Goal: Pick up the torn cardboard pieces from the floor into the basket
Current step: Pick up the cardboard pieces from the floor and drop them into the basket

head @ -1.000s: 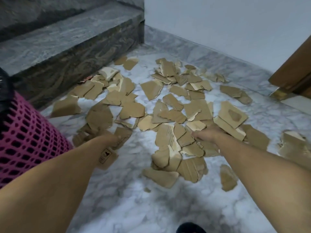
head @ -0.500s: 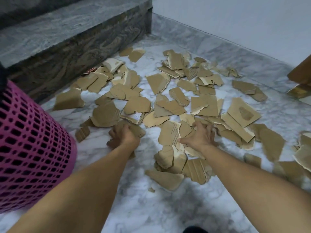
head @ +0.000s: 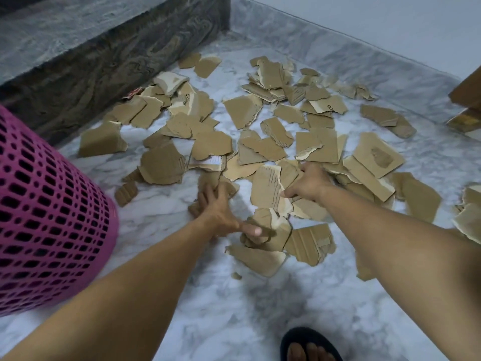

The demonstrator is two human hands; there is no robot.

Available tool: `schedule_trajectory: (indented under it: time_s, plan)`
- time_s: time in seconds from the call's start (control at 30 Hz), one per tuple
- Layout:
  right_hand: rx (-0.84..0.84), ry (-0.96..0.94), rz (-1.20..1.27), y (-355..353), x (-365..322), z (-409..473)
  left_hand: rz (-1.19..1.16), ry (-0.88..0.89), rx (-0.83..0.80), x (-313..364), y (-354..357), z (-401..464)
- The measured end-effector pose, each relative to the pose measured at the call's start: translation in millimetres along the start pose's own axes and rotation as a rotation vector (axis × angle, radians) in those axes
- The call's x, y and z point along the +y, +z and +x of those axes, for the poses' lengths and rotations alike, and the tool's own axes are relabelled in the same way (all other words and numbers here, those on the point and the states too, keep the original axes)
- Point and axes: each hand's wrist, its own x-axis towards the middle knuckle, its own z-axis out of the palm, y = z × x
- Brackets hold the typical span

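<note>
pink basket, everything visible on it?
The basket is pink plastic, its wall a grid of small rectangular holes with dark inside. Only part of its side shows, cut off by the left frame edge; rim and contents are out of view. It stands on the marble floor, left of the left forearm; nothing visibly touches it.

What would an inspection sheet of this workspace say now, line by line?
Surface: white marble floor, mostly strewn.
Job's things: torn cardboard pieces scattered on the floor; pink basket at left, contents not visible.
Clutter: nothing seen.
Hands: left hand grips cardboard; right hand reaches among pieces, grip unclear.
Cables: nothing seen.
Surroundings: dark stone step, white wall, wooden door corner, sandalled foot.
</note>
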Motion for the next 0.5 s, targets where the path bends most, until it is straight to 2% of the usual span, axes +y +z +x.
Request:
schedule_trajectory:
  time_s: [0.13,0.3,0.43,0.5]
  plan:
    - [-0.015,0.04,0.162,-16,2,-1,0.203,0.053,-0.085,19,22,-10]
    - [-0.029,0.085,0.293,-43,25,-1,0.45,0.112,-0.052,30,51,-18]
    - [-0.18,0.158,0.336,-60,46,-11,0.374,0.1,0.092,34,48,-17]
    - [-0.283,0.174,0.266,-67,57,-18,0.333,0.088,0.155,33,41,-12]
